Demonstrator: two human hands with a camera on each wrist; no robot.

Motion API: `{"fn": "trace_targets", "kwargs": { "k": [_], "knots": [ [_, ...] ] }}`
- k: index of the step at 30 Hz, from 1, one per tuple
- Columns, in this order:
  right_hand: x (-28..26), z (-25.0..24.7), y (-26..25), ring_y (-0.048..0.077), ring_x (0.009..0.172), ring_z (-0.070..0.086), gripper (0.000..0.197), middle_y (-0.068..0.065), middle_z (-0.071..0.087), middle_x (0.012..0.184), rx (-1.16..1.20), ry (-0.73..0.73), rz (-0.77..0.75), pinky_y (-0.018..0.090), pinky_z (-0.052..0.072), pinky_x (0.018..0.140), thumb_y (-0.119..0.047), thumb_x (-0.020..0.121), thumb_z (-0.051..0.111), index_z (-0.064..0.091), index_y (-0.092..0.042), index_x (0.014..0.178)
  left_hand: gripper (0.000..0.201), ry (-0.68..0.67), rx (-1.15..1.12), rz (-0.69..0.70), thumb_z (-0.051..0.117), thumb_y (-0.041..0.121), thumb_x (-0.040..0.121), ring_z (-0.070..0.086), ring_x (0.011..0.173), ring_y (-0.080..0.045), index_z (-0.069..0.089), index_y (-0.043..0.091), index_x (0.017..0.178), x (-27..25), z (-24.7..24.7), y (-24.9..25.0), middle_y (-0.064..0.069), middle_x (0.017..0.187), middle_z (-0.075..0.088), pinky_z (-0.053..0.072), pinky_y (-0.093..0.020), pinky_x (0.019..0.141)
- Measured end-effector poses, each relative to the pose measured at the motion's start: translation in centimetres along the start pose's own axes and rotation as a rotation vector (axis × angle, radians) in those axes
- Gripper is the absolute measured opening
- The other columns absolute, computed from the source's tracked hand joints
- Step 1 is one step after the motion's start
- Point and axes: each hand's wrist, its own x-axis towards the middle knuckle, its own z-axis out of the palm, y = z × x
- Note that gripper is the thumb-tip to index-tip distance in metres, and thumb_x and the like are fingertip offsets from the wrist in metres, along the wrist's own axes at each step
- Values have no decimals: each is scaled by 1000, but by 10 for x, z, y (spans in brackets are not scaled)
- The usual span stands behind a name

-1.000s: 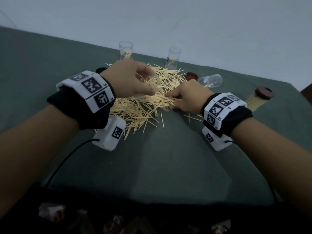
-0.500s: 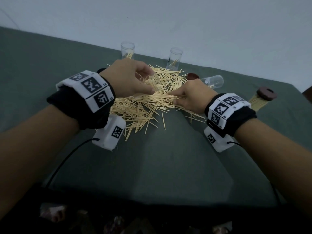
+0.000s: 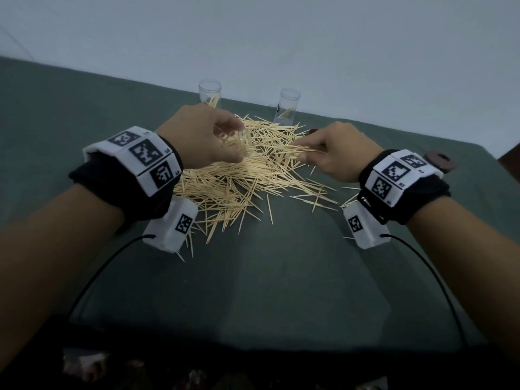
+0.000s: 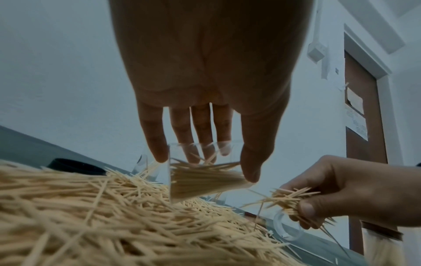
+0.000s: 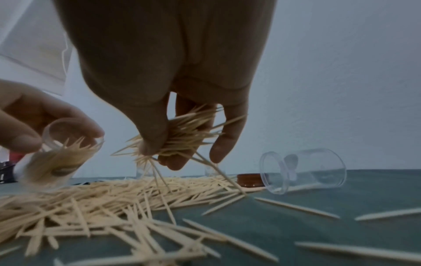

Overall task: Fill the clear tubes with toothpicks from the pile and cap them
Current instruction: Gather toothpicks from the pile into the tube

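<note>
Held tube [image 5: 52, 162] blurred, contents indistinct

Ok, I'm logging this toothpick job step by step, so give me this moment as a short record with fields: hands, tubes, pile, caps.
left hand: left hand holds a clear tube, partly filled with toothpicks, tilted above the pile
right hand: right hand pinches a bunch of toothpicks, lifted off the pile
pile: loose toothpick pile spread on the green table
other tubes: two upright tubes at the far edge, a few picks in each; one empty tube on its side
caps: brown cap beside the lying tube; none fitted on these tubes
</note>
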Motion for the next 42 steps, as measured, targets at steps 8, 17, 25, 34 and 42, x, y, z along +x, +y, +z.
{"fn": "trace_targets", "kwargs": {
  "k": [8,17,25,34,42],
  "knots": [
    [-1,-14,-5,-19,52,45,29,-42,44,46,60,-7,-12,11,35,65,-34,91,65,66,-37,120,62,-12,63,-6,79,34,78,55,118,-10,56,27,134,-1,-1,-1,5,132,61,34,-23,97],
    [-5,-15,-29,-6,67,48,30,-20,57,81,30,-42,-72,14,32,78,-33,91,65,66,-35,121,59,-19,74,51,78,39,77,54,110,-6,58,28,132,-4,6,9,7,129,62,35,-20,93],
    [-8,-12,-40,5,87,54,31,-7,71,104,6,-42,-102,17,35,81,-29,92,64,66,-31,123,57,-27,78,91,79,36,77,55,111,-7,60,26,130,-6,16,19,7,125,63,36,-21,90],
    [-8,-11,-41,5,93,55,32,-13,68,99,52,-35,-89,13,33,81,-30,92,64,65,-30,124,58,-5,64,40,81,39,75,54,106,-5,61,28,129,-4,11,12,6,124,64,37,-21,91],
    [-10,-1,-42,10,111,58,32,-12,68,112,36,16,-86,-3,33,64,-36,94,60,61,-39,126,57,-21,-61,41,81,43,72,58,107,-6,63,30,124,-2,14,15,14,107,61,41,-23,90]
  ]
}}
